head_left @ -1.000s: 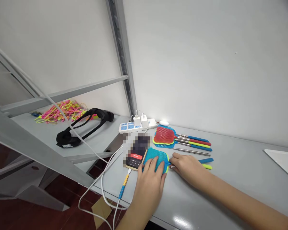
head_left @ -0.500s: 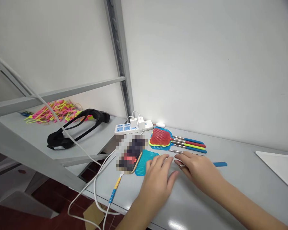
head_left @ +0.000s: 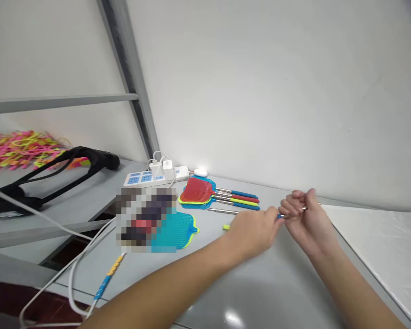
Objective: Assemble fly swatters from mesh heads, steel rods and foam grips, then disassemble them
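A telescopic fly swatter handle (head_left: 288, 216) with a blue grip and a thin metal rod is held between my hands, above the table. My left hand (head_left: 253, 230) is closed around the blue grip, most of which it hides. Closed on the metal rod is my right hand (head_left: 306, 221), its fingers curled upward. Left of my left hand lie loose teal fly swatter heads (head_left: 184, 230), with a yellow-green edge showing beneath. Another metal rod (head_left: 222, 211) and a yellow-green end (head_left: 226, 227) protrude from behind my left hand.
Complete fly swatters (head_left: 197, 190) lie stacked near the wall, beside a power strip (head_left: 133, 180) with white plugs. A blurred-out item (head_left: 147, 214) and white cables lie at left. Black headgear (head_left: 68, 176) sits on the shelf. A white sheet (head_left: 380, 246) covers the right side.
The view has turned right. Both hands have moved right and up from the table, bringing the handle along. My left hand, open before, now grips the blue end.
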A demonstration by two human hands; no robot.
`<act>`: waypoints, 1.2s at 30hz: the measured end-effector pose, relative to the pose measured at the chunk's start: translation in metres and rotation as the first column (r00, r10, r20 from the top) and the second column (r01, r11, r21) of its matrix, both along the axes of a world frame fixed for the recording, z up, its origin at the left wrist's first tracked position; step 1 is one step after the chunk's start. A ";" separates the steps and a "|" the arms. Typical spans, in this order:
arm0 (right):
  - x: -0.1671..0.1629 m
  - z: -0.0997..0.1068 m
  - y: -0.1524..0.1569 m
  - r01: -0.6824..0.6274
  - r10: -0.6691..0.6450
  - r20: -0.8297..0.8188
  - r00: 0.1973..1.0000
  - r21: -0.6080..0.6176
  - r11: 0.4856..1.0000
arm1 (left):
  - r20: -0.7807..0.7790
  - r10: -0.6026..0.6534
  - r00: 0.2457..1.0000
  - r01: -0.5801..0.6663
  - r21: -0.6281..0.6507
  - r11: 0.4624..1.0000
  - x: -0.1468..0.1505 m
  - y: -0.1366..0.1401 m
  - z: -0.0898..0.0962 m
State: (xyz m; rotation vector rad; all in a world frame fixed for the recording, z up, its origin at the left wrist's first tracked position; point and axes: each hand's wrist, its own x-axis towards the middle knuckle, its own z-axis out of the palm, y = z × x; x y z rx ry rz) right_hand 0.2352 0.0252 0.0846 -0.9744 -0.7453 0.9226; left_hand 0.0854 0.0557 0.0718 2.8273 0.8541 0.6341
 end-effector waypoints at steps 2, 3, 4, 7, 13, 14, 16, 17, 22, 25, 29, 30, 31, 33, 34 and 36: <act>0.014 -0.013 0.002 -0.042 0.047 0.044 0.998 -0.122 0.992 | -0.040 0.009 0.999 -0.007 0.040 0.999 -0.007 0.005 -0.004; 0.020 -0.017 0.002 0.004 0.014 0.114 0.993 -0.155 0.988 | -0.058 0.013 0.998 -0.010 0.061 0.998 -0.012 0.009 -0.004; 0.023 -0.019 0.001 0.102 -0.066 0.232 0.970 -0.149 0.983 | -0.074 0.022 0.997 -0.016 0.084 0.996 -0.018 0.014 -0.004; 0.023 -0.015 -0.004 0.342 -0.326 0.737 0.593 0.136 0.930 | -0.098 0.049 0.994 -0.034 0.146 0.989 -0.031 0.028 0.000; -0.010 -0.023 -0.007 0.016 0.040 0.983 -0.181 -0.038 0.999 | -0.105 0.085 0.991 -0.043 0.352 0.935 -0.034 0.039 -0.004; -0.013 -0.027 -0.007 0.038 0.088 0.978 -0.188 -0.082 0.996 | -0.113 0.077 0.991 -0.031 0.365 0.931 -0.032 0.038 -0.006; -0.016 -0.031 -0.007 0.098 0.140 0.975 -0.170 -0.124 0.987 | -0.117 0.049 0.992 -0.001 0.378 0.926 -0.029 0.035 -0.009; -0.016 -0.031 -0.008 0.118 0.153 0.975 -0.159 -0.135 0.984 | -0.110 0.029 0.993 0.015 0.380 0.925 -0.028 0.033 -0.010; -0.014 -0.015 -0.023 0.093 0.265 0.962 -0.063 -0.259 0.962 | -0.047 -0.141 0.989 0.148 0.368 0.918 -0.027 0.036 -0.011; -0.015 -0.002 -0.031 -0.067 0.422 0.893 0.158 -0.417 0.907 | -0.063 -0.220 0.973 0.228 0.332 0.915 -0.030 0.046 -0.012; -0.017 0.010 -0.039 -0.346 0.700 0.640 0.319 -0.609 0.714 | -0.155 -0.256 0.954 0.289 0.253 0.923 -0.033 0.047 -0.007; -0.019 0.012 -0.041 -0.365 0.733 0.607 0.308 -0.636 0.680 | -0.171 -0.262 0.950 0.297 0.231 0.926 -0.032 0.043 -0.004; -0.022 0.013 -0.044 -0.355 0.737 0.614 0.281 -0.647 0.675 | -0.183 -0.263 0.947 0.298 0.205 0.932 -0.032 0.037 -0.002; -0.028 0.011 -0.052 -0.248 0.659 0.734 0.165 -0.616 0.748 | -0.194 -0.249 0.949 0.279 0.147 0.949 -0.032 0.025 0.004; -0.029 0.008 -0.056 -0.166 0.588 0.806 0.063 -0.573 0.803 | -0.196 -0.242 0.950 0.267 0.111 0.957 -0.035 0.020 0.007; -0.021 0.001 -0.063 -0.023 0.424 0.886 -0.189 -0.436 0.900 | -0.195 -0.239 0.951 0.247 0.019 0.969 -0.049 0.018 0.014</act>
